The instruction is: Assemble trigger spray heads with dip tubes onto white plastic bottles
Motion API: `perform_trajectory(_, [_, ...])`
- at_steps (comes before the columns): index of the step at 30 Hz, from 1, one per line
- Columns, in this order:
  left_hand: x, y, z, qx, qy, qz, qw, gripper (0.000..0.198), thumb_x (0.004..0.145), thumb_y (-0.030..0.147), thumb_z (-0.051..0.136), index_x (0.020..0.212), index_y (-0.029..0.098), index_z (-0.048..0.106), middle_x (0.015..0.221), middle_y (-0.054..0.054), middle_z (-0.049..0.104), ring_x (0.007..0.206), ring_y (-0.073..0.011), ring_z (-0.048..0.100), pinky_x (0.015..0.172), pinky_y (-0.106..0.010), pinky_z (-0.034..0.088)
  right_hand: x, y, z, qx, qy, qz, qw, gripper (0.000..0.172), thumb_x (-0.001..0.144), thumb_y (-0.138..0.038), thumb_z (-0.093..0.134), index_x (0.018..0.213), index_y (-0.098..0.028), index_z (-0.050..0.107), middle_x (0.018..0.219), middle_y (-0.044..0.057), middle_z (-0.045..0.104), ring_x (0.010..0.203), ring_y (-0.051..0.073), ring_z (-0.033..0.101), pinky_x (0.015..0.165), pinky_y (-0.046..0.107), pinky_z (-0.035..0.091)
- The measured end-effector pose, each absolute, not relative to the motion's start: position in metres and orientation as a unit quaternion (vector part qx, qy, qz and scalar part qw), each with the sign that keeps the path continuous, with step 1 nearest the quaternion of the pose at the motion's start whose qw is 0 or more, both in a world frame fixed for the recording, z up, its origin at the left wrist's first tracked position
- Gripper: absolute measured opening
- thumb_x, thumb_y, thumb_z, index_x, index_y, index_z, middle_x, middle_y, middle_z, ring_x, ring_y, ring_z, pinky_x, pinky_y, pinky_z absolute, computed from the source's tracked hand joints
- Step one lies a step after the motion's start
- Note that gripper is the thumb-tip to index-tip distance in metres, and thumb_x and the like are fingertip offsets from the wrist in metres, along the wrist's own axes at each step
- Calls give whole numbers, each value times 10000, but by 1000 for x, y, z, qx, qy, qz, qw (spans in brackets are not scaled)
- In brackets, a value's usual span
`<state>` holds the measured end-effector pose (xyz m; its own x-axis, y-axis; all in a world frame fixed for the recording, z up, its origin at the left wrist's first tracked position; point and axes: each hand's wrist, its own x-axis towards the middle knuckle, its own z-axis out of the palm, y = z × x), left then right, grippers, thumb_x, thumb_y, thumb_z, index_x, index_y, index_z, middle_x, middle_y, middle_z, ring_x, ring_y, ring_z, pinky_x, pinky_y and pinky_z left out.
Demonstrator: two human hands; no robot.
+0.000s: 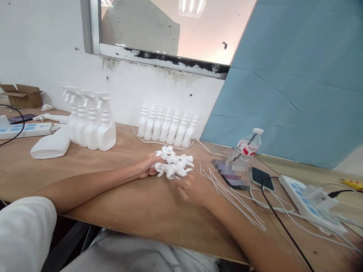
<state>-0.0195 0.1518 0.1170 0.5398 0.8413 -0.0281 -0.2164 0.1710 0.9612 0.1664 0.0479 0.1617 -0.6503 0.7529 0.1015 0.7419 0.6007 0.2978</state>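
Observation:
A small heap of white spray-trigger heads (pixel 174 163) lies on the wooden table (pixel 124 199). My left hand (pixel 148 167) rests at the heap's left side, fingers curled around one of the heads. My right hand (pixel 194 188) lies just right of the heap, fingers bent and touching it; what they hold is hidden. Thin white dip tubes (pixel 230 194) are spread beside my right hand. A row of white bottles without heads (pixel 166 126) stands behind the heap, against the wall.
Finished spray bottles (pixel 89 120) stand at the left, one lying flat (pixel 50 147). A power strip (pixel 18 129) and a cardboard box (pixel 21 95) sit far left. A water bottle (pixel 247 146), phones (pixel 262 178), another power strip (pixel 310 202) and cables lie right.

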Motion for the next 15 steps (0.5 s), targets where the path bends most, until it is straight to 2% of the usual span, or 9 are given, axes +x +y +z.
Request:
perform_trajectory(8, [-24,160,117,493,285,331,752,112,655,165,564,635,158,455,381,83,333,289,-16,147,292,-131,69,180,60,154,373,916,108,-102,255,786,-94,455,682,-187,668,579,25,637,566,141,515,574,274,280])
perform_trajectory(15, [-25,161,117,445,245,325,798,133,696,137,533,615,150,428,402,80,318,282,-13,167,280,-116,67,179,62,140,357,913,139,-142,251,795,-101,449,668,-187,647,535,14,611,487,127,452,551,287,235])
